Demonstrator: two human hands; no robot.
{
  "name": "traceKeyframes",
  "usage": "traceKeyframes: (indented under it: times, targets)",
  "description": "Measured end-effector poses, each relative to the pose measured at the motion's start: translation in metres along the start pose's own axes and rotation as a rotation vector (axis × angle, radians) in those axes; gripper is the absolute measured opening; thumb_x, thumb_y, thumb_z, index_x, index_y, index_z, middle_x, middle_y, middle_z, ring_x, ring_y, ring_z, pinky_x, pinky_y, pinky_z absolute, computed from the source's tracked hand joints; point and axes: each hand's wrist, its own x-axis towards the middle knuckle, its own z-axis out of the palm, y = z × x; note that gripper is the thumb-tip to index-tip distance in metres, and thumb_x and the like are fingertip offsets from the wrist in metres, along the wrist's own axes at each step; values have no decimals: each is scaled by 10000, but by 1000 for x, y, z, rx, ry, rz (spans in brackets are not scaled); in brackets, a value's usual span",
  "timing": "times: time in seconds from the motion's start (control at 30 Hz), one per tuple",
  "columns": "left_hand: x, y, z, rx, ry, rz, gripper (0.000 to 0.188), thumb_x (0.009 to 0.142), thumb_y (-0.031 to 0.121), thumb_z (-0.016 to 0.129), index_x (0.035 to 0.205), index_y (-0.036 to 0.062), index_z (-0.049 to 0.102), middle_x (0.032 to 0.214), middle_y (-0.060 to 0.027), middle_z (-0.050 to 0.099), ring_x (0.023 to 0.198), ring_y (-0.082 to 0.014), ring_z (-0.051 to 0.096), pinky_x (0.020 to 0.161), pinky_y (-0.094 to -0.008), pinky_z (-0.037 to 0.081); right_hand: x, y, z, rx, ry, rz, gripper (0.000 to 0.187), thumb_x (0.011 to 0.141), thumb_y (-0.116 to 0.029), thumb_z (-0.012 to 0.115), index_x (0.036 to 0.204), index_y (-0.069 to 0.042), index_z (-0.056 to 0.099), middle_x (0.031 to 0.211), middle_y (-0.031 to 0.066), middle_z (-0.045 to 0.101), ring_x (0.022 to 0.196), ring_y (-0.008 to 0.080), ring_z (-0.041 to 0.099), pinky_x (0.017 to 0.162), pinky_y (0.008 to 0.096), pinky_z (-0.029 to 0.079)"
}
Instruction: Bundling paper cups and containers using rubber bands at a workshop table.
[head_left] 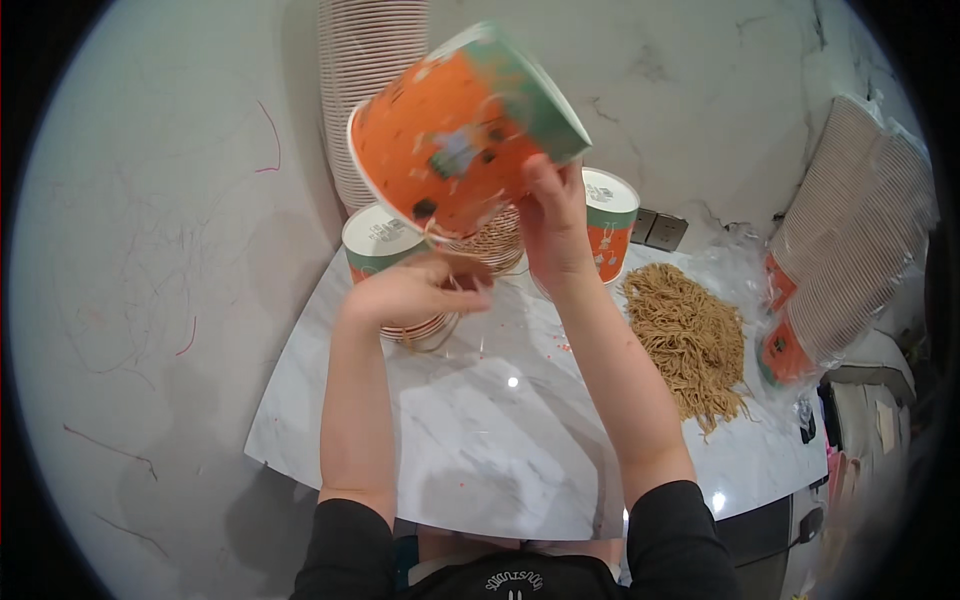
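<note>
My right hand [556, 222] grips a large orange and green paper bucket [450, 140] by its green end and holds it tilted above the table. Its thumb lies on the bucket's side, and the other fingers are partly hidden behind it. Just under the bucket's white rim is my left hand [425, 290], its fingers blurred by motion. A thin tan cord [432, 238] hangs at the rim beside these fingers; whether they hold it is unclear. Behind my left hand stands an upside-down bucket stack [385, 232], partly covered by that hand.
Another upside-down bucket [607, 225] stands behind my right forearm. To its right lies a heap of tan cords [690, 345] on the marble table [500, 450]. Tall nested bucket stacks rise at the back left [372, 90] and in plastic wrap at right [850, 230]. Wall sockets [660, 230] sit behind.
</note>
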Motion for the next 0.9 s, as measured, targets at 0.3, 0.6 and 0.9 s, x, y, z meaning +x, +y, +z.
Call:
traceKeyframes:
  times: [0.3,0.6,0.9]
  targets:
    - [-103,-28,-76,-185,520,-275,176,959,217,641,974,51,698,806,-22,688,718,-96,647,671,-239,494,16,-21,-22,-286,-138,88,926,702,-173,895,1454,-70,364,1345,105,542,1251,207,535,998,347,489]
    - [-105,-21,-76,-177,917,-201,250,1000,263,594,1091,45,675,889,-32,697,786,-90,644,713,-243,493,31,28,-1,-356,-273,162,1081,663,-229,937,1535,-92,313,1427,95,517,1337,224,491,1116,401,415]
    - [-49,-16,-58,-142,953,-29,875,907,377,745,1574,88,259,1464,-206,470,1333,-289,492,1058,-405,458,44,50,41,-529,-280,262,1307,563,-398,971,1533,75,232,1444,223,491,1357,294,489,1115,398,417]
